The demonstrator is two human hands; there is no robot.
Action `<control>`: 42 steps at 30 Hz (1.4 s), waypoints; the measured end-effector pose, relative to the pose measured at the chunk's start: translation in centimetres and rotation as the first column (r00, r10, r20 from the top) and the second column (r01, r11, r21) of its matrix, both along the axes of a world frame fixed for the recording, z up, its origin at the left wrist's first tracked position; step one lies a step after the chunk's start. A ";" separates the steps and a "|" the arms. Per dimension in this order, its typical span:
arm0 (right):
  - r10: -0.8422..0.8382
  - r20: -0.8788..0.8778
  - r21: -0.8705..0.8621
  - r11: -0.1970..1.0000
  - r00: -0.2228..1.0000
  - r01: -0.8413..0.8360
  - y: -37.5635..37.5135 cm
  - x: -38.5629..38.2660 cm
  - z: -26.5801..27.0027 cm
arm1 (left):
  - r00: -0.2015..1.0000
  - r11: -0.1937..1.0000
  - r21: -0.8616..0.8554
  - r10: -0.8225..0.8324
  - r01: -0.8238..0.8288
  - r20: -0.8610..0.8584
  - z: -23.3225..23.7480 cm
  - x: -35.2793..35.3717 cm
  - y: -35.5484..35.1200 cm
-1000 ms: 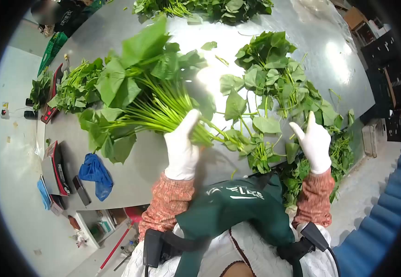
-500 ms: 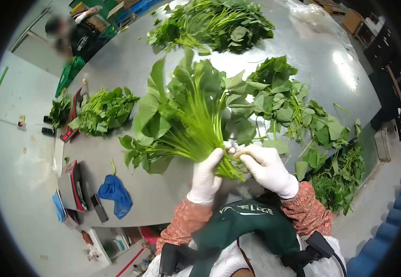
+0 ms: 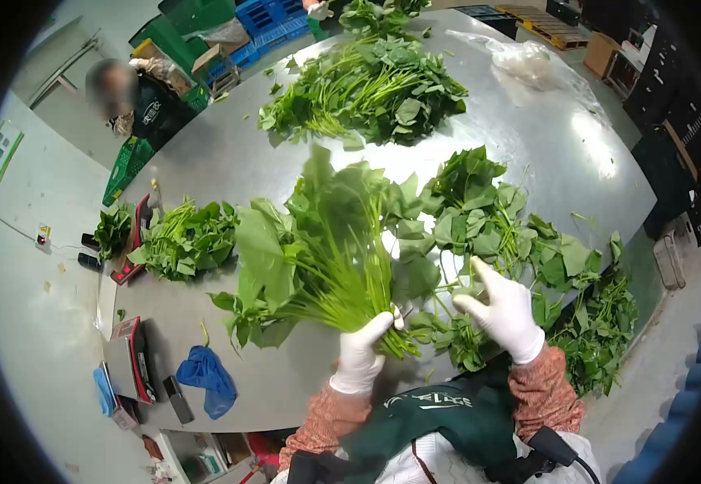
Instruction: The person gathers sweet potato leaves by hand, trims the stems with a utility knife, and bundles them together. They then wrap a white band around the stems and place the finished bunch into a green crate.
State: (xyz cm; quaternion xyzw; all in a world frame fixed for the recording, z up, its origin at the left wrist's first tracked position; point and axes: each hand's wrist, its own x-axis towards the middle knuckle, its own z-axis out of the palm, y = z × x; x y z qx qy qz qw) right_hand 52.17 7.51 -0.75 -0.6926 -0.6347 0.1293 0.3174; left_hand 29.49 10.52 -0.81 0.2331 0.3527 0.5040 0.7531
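Observation:
My left hand (image 3: 360, 355), in a white glove, is closed around the cut ends of a thick bunch of leafy greens (image 3: 346, 282). The long stems fan up and left from the fist, with broad leaves at the top. To its right, my gloved right hand (image 3: 508, 319) is empty, thumb and forefinger spread apart. Loose leafy stems (image 3: 479, 218) lie on the metal table just beyond this hand, and some are under it. Several more stems (image 3: 588, 335) spill over the table's right edge.
A large heap of greens (image 3: 367, 89) covers the far side of the metal table (image 3: 262, 395). At left are a smaller bunch (image 3: 189, 242), a red-edged scale (image 3: 130, 359) and a blue plastic bag (image 3: 207, 379). A co-worker (image 3: 153, 105) stands beyond the left edge by a green crate (image 3: 127, 169).
My right hand has left the stem ends of the bunch, moved right and spread its fingers. My left hand keeps its grip. The view has tilted up, showing more of the far side.

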 end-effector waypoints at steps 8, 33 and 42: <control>0.161 -0.147 0.482 0.873 0.976 -0.071 2.8 -4.4 6.5 | 0.993 0.995 0.086 -0.043 0.053 -0.112 -0.8 0.5 -0.9; -0.097 0.100 0.639 0.769 0.990 0.011 3.7 0.7 3.8 | 0.980 0.990 0.034 -0.133 0.140 -0.146 1.4 0.8 -1.6; 0.257 -0.462 0.111 0.966 0.849 -0.232 0.5 -2.8 5.5 | 0.999 0.999 -0.027 0.040 -0.040 -0.006 0.8 2.7 -0.7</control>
